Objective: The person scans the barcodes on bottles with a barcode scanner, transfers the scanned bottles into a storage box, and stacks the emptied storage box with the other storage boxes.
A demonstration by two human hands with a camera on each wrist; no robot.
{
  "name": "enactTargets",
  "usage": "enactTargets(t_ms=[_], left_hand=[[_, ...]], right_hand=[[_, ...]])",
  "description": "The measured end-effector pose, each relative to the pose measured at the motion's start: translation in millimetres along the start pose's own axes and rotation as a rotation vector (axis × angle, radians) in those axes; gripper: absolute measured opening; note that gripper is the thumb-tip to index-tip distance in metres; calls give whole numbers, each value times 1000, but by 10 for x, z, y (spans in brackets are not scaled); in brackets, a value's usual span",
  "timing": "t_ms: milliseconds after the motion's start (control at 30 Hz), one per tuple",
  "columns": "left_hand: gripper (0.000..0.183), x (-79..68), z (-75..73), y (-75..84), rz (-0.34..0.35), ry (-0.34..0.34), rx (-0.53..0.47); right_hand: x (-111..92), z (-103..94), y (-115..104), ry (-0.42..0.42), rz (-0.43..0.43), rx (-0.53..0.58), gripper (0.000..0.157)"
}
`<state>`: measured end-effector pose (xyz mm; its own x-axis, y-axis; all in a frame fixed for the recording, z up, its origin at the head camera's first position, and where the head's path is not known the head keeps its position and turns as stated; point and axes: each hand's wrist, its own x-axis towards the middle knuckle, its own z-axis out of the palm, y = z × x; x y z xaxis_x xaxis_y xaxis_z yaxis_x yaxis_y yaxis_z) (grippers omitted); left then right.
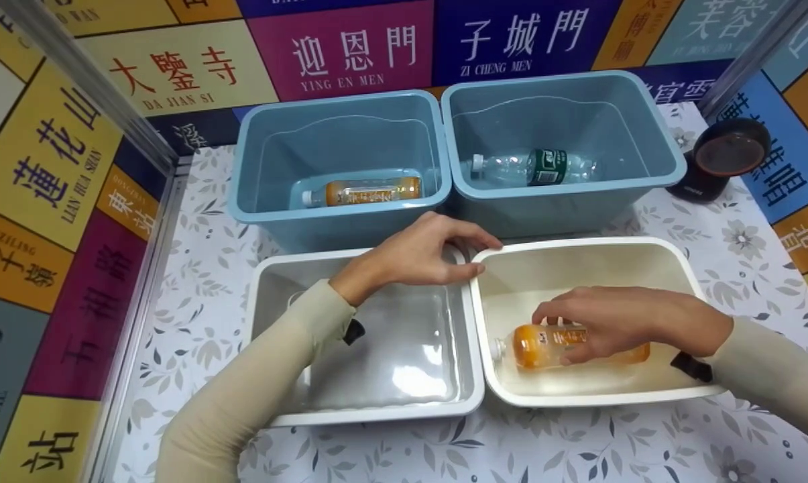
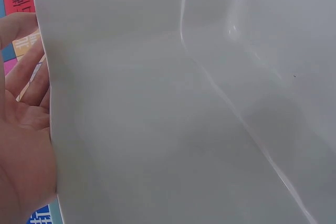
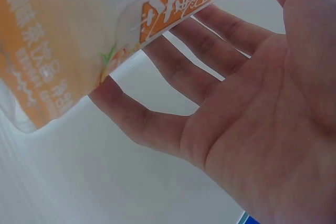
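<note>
We see the right hand (image 1: pixel 608 322) grasping an orange bottle (image 1: pixel 543 347), fingers and thumb bent round it, inside the white tub (image 1: pixel 598 400) at lower right. Bare room lies above the bottle. Our left hand (image 1: pixel 425 251), loosely spread, touches the tub's upper-left rim, near blue tubs (image 1: pixel 551 206).

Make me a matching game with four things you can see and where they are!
Things:
1. Left hand
2. Right hand
3. Green-labelled bottle
4. Black object

Places:
A. Inside the right blue bin
B. Beside that blue bin
C. At the cream bin's rim
D. On the orange bottle in the cream bin

Pairs: 1-C, 2-D, 3-A, 4-B
</note>
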<state>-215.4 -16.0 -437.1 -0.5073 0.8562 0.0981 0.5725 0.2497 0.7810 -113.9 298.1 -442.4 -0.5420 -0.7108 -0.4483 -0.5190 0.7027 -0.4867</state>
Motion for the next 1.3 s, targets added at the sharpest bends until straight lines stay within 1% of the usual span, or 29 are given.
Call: enactTargets(t_ms=[267,433,700,833,1067,1167,1300], left_hand=[[40,0,7,-8,-1,-1,3],[41,3,2,-2,-7,-4,1],[40,2,8,-8,-3,0,-2],[40,-2,9,-6,-1,2,-6],[39,-7,4,-6,3,6,2],[39,-7,1,0,-2,1,-2],[39,-7,3,6,-8,-5,-1]], right_hand=[[-40,-44,-27,12,5,-3,51],[-88,-86,-54,51,-4,-22,52],[-176,-207,-119,78,37,-31,55],[-211,-248,-133,88,33,-36,55],[-244,-294,-129,141,-20,-63,54],[-260,-323,-132,149,-20,-68,55],[-303,-375,-150,146,11,-64,56]])
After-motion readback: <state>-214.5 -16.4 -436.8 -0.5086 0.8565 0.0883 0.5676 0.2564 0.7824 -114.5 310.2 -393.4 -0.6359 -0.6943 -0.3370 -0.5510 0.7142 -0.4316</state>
